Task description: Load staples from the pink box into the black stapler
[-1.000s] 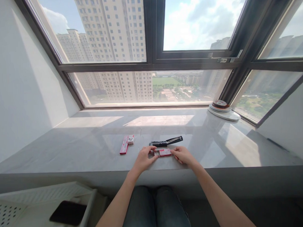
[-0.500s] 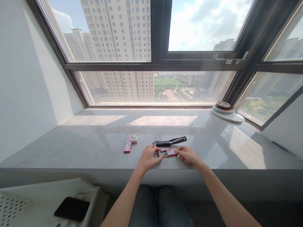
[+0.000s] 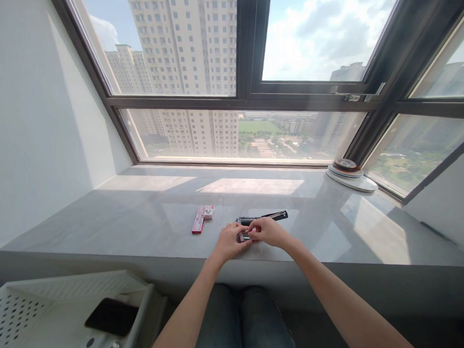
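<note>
My left hand grips the left end of a small red-and-white staple box, low at the front of the ledge. Grey metal staples show in its exposed part. Over the box, my right hand pinches with thumb and forefinger at the staples; whether it has hold of any is hidden. Just behind both hands lies a black stapler, its arm swung up to the right; my right hand covers part of it.
More red-and-white boxes lie to the left on the marble ledge. Stacked plates stand in the far right corner by the window. Below the ledge at left is a white plastic basket with a black phone in it.
My right hand has moved left from the box's right end to over its exposed staples, now covering much of the box. My left hand keeps its hold. The view has shifted slightly.
</note>
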`<act>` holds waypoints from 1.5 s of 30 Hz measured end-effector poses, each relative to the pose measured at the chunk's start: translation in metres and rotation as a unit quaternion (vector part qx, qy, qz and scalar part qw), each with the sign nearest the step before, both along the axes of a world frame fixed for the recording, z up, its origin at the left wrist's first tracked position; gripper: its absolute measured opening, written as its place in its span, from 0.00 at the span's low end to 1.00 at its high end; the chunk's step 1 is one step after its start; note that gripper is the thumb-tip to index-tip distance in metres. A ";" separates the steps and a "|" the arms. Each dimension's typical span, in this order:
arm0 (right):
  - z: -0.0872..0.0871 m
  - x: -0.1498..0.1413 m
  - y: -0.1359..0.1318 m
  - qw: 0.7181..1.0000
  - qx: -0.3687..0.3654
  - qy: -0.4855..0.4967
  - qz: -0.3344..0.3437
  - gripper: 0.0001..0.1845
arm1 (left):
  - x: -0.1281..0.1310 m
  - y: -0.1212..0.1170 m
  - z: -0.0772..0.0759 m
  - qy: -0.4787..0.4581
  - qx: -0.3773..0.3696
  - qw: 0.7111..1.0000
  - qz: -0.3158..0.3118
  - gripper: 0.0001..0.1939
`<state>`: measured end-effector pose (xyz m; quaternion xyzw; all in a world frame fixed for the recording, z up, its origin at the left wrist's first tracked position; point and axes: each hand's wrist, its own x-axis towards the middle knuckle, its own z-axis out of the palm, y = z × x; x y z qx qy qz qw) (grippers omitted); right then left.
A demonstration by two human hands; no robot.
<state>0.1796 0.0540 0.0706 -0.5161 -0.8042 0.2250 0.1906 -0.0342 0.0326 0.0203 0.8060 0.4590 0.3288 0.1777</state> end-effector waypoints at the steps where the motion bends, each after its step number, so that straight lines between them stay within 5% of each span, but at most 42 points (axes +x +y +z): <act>1: -0.004 -0.001 -0.001 1.000 -0.009 0.003 0.006 0.08 | -0.002 0.000 0.000 -0.008 -0.001 1.000 -0.001 0.21; 10: -0.013 0.020 0.003 1.000 -0.026 0.004 -0.007 0.10 | -0.007 0.002 -0.004 -0.004 -0.008 1.000 0.029 0.12; 28: -0.006 -0.020 0.037 0.995 -0.003 -0.062 0.077 0.01 | -0.004 0.002 -0.001 0.033 -0.012 0.998 0.046 0.14; 34: -0.010 0.007 0.029 0.996 -0.019 0.003 0.081 0.09 | -0.004 0.001 0.000 0.017 -0.017 0.999 0.043 0.15; 40: -0.038 0.048 0.008 0.986 -0.006 0.166 0.007 0.16 | -0.004 0.001 -0.001 0.004 -0.021 0.999 0.041 0.15; 45: -0.058 0.069 -0.005 0.980 0.002 0.194 -0.047 0.17 | -0.004 0.002 -0.002 -0.031 -0.040 0.998 0.038 0.21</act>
